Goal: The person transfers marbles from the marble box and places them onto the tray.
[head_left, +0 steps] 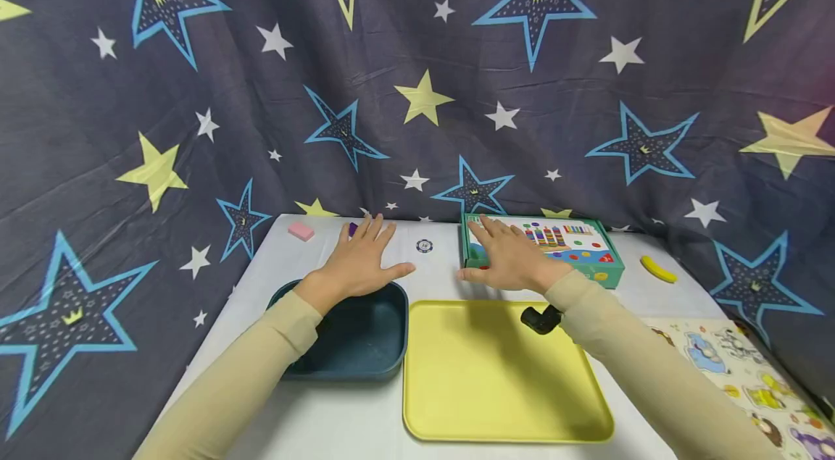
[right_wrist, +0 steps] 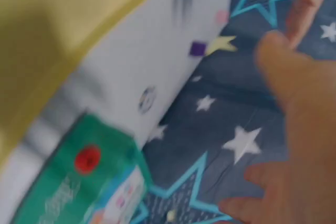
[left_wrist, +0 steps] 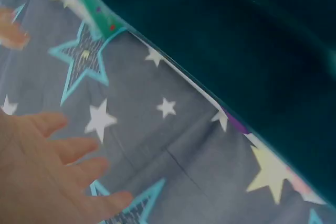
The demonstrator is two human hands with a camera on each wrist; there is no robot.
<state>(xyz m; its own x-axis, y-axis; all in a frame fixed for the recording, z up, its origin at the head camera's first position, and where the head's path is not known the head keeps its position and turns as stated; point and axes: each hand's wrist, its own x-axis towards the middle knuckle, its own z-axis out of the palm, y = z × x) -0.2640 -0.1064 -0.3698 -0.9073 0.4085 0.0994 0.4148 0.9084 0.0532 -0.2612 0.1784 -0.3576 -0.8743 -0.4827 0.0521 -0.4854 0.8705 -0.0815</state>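
My left hand (head_left: pixel 360 262) is held with its fingers spread over the back part of a dark teal bin (head_left: pixel 365 371). The right hand (head_left: pixel 512 257), also with spread fingers, overlaps the left part of a green toy box (head_left: pixel 603 275) in the head view. Neither hand holds anything. A purple block (right_wrist: pixel 198 49) lies beyond the left hand, mostly hidden behind its fingers in the head view. Between the hands, farther back, lies a round patterned chip (head_left: pixel 425 246). The left wrist view shows the left fingers (left_wrist: pixel 86 169) stretched out beside the dark bin wall (left_wrist: pixel 220 51).
A yellow tray (head_left: pixel 502 373) lies at the front, right of the bin. At the back left is a pink block (head_left: pixel 301 231). A curved yellow piece (head_left: pixel 658 269) lies right of the box, behind a sheet with cartoon animals (head_left: pixel 744 380). A star-patterned curtain (head_left: pixel 391 47) hangs behind the table.
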